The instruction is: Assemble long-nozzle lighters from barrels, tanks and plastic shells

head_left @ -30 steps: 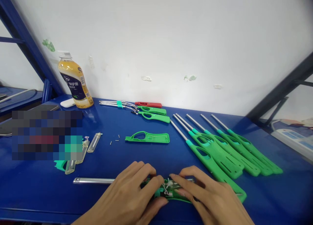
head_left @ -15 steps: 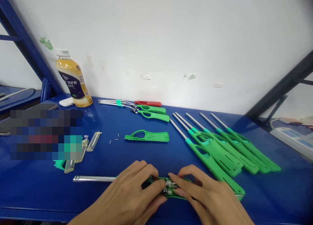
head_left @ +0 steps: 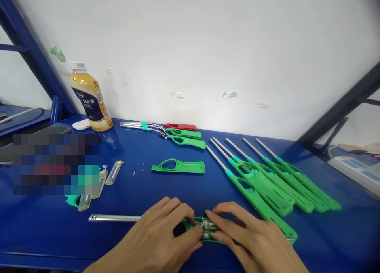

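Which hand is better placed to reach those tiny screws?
Probably the left hand: it is nearer the screws, though busy on the open green lighter. The right hand is farther away, at the clear fuel tank.

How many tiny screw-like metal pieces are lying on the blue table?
3 visible, all left of the lone green half-shell: the upper piece, the middle piece below it, and the lower-left piece. Others may hide behind the left hand, right hand or blurred patch.

place: assembly workshop
blue bench [head_left: 148, 189]: loose screws [head_left: 141, 170], one opened lighter [head_left: 115, 218]
right side: green lighters [head_left: 264, 186] in a row
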`<state>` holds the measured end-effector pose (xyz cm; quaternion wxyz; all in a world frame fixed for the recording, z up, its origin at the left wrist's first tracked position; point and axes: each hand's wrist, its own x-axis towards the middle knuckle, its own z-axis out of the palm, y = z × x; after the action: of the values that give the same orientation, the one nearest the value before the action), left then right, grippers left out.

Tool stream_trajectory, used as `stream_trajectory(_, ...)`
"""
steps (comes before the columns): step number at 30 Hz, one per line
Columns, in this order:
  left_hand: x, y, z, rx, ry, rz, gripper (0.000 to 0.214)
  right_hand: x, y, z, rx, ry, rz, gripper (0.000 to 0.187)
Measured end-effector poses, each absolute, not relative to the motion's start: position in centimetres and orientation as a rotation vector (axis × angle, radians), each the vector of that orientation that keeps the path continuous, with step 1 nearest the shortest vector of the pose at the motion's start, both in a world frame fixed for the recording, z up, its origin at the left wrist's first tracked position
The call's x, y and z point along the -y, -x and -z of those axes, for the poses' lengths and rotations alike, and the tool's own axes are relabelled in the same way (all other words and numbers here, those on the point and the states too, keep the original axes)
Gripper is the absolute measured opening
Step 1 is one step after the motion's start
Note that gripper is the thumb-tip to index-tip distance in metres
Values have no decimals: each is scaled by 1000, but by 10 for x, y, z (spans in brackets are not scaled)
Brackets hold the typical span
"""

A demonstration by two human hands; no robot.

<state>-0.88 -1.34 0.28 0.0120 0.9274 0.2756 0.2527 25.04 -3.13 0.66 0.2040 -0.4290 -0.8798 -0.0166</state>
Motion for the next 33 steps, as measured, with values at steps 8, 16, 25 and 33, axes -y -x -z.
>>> stream_trajectory(8, 12, 7, -4, -917, -2888, -798, 13, 23, -255, -29, 2286, 1155, 255, 30)
stream_trajectory(16, 11, 6, -1, -920, -2911, -887, 20, -51, -197, -46, 2673, 1302, 544, 38)
stream_trajectory(25, 13, 24, -10, -1077, -2664, -1408, 50, -32, -220, -51, 2638, 1311, 362, 32)
stream_trajectory(33, 4, 71, -14, -1038, -2900, -932, 63, 17, -238, -65, 2326, 947, 77, 31)
